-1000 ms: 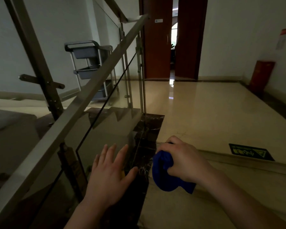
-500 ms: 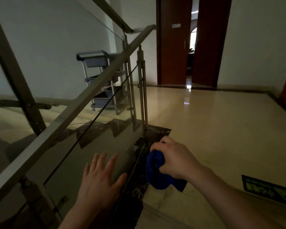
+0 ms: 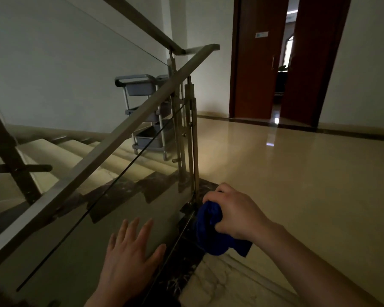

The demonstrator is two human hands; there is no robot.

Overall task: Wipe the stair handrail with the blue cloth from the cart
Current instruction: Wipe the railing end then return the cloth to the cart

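A dim stair landing: below the handrail [image 3: 129, 127], my right hand [image 3: 235, 214] bunches the blue cloth [image 3: 211, 235]; my left hand [image 3: 129, 258] spreads flat. Beyond the handrail, the cart [image 3: 142, 111], bin contents indiscernible.

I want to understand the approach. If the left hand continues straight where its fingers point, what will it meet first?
Probably the glass panel under the handrail. The left hand is open, its fingers aimed up and forward at the glass. Whether they already touch it is unclear.
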